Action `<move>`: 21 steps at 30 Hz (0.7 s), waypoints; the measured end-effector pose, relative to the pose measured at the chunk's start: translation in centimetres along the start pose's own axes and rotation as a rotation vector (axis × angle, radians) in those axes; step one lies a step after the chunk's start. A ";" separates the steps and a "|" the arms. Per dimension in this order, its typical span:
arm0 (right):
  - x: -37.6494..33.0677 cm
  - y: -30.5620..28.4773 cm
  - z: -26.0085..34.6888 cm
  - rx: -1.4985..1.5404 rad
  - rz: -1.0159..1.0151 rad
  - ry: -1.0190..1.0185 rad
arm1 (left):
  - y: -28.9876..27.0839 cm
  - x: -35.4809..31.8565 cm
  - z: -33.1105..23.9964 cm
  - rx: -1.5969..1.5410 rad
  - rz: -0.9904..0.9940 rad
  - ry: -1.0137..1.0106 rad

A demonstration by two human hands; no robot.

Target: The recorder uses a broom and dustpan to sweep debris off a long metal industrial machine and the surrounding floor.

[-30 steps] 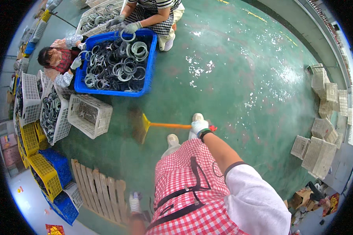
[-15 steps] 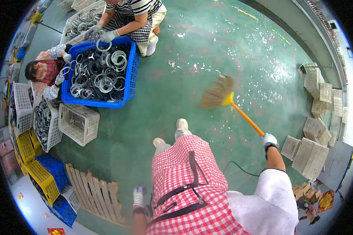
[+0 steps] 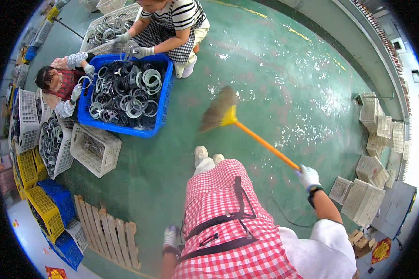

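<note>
My right hand (image 3: 308, 177), in a white glove, is closed round the orange handle of a broom (image 3: 265, 145). The broom's yellow collar and brown bristle head, smeared by motion, are over the green floor ahead of my feet. White scraps (image 3: 307, 128) lie scattered on the floor to the right of and beyond the bristles. My left hand (image 3: 171, 236), in a striped glove, hangs low beside my red checked apron (image 3: 219, 195). Nothing can be seen in it, and its fingers are too small and partly hidden to read.
A blue crate (image 3: 168, 100) full of grey and black rings stands at the upper left, with two gloved co-workers handling rings beside it. White crates (image 3: 108, 160) and a wooden pallet (image 3: 111, 235) are on the left. Stacked pale crates (image 3: 364, 200) line the right; a cable (image 3: 284, 216) lies on the floor.
The broom head has swept left, toward the blue crate, and my right hand has shifted slightly left and nearer. My feet have changed position. The co-worker's ring at the crate's far edge has moved.
</note>
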State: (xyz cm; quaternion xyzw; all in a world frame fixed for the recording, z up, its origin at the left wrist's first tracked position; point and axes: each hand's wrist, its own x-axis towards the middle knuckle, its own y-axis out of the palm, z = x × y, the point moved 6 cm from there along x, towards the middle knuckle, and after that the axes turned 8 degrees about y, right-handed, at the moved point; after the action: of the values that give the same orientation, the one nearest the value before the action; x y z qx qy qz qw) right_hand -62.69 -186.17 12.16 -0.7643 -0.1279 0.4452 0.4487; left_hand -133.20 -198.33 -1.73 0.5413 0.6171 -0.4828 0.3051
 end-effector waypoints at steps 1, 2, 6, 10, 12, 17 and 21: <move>1.5 -0.8 3.6 -0.012 -0.021 -0.084 | -0.4 0.6 -0.6 -0.009 -0.001 0.009; 3.1 -0.4 6.3 -0.021 -0.017 -0.136 | -1.1 1.6 -2.2 -0.056 -0.003 0.039; 10.2 -0.6 19.8 -0.049 -0.144 -0.424 | -1.9 3.6 -7.9 -0.167 -0.052 0.127; 15.4 -1.0 30.8 -0.158 -0.081 -0.492 | -3.6 5.9 -7.8 -0.168 -0.084 0.153; 17.7 -0.9 30.9 -0.197 0.042 -0.419 | -2.5 4.7 -9.9 -0.182 -0.100 0.241; 21.5 -0.1 18.5 -0.129 0.191 -0.175 | 1.4 4.0 -11.0 -0.148 -0.126 0.175; 23.0 0.4 3.8 -0.048 0.247 0.094 | 5.9 4.8 -10.5 0.085 -0.060 0.060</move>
State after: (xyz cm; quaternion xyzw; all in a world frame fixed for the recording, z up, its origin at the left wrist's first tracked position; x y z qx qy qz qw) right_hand -52.70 -170.53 -1.91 -0.8049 -0.0222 0.4574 0.3775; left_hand -127.10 -187.10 -3.90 0.5492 0.6208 -0.5011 0.2487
